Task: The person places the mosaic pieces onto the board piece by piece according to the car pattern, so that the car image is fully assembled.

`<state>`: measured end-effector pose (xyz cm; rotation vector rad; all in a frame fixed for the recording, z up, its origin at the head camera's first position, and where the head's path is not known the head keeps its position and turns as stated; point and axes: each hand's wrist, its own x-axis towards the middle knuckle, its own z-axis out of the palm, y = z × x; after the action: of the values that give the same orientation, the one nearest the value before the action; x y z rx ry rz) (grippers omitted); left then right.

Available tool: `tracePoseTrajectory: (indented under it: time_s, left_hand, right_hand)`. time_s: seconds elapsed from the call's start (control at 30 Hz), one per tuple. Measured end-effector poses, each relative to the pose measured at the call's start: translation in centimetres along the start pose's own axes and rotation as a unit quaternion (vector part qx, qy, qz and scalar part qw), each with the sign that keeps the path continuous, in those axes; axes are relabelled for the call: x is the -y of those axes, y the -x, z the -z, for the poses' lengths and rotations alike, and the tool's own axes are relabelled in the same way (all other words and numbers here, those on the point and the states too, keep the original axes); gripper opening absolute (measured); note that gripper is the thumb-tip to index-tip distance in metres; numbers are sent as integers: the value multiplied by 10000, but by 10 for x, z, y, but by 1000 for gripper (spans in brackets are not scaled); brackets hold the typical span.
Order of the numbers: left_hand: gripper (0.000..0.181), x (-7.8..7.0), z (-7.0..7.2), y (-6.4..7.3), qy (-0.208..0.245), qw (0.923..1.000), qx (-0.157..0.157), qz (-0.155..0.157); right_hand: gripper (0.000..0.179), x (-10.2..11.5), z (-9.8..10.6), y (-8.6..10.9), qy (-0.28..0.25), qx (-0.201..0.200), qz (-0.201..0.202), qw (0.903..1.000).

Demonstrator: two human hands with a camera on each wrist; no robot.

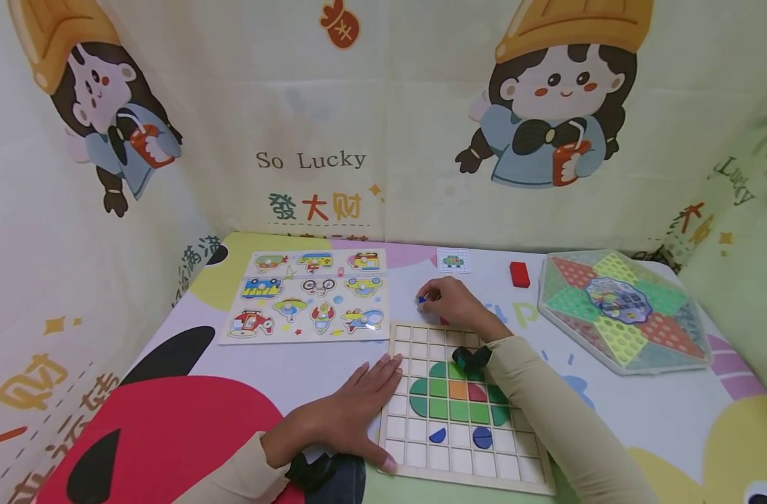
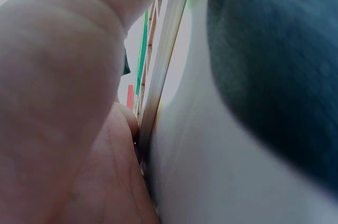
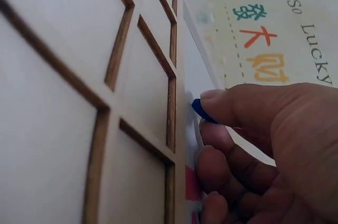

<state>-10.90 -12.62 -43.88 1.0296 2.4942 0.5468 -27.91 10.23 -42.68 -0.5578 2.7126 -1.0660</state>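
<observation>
A wooden grid board [image 1: 415, 455] lies at the table's front middle. In its squares sit green pieces [image 1: 439, 408], an orange square [image 1: 458, 390], a red piece [image 1: 476, 392] and blue pieces, among them a quarter-round one [image 1: 438, 435] and a round pair of halves [image 1: 482, 437]. My left hand [image 1: 352, 409] rests with fingers spread along the board's left edge. Just beyond the far edge, my right hand [image 1: 449, 301] pinches a small blue piece [image 3: 203, 112] between thumb and finger; its full shape is hidden. My right forearm covers part of the board's right side.
A vehicle puzzle board [image 1: 304, 329] lies at the back left. Behind the right hand is a small pattern card [image 1: 453, 260], with a red block [image 1: 518, 274] to its right. A hexagonal checkers-style board [image 1: 619, 301] lies at the back right. Printed cloth walls stand around the table.
</observation>
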Motion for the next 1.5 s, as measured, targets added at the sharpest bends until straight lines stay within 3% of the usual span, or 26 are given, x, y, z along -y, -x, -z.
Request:
tracePoseTrajectory:
  time_s: [0.2,0.43,0.67,0.93,1.33,1.5]
  left_hand:
    - [122,0,-1,1,19,10000,-19,61]
    - [122,-1,-1,1,9,10000,9,53]
    - [122,-1,-1,1,93,9999,17,109]
    - [123,-1,-1,2,18,9999,-15,110]
    - [122,-1,1,2,18,9999,35,146]
    - [121,-1,2,1,42,9999,55,137]
  right_hand:
    - [20,1,4,6,180,201,336,9991]
    - [16,7,13,19,-46,346,476,9983]
    - [15,19,18,35,-194,630,1115,9916]
    - [16,23,20,62,-218,974,1575,9825]
    - [14,21,14,96,-343,1362,1475,9790]
    - [14,23,8,110,-412,1592,1592,9735]
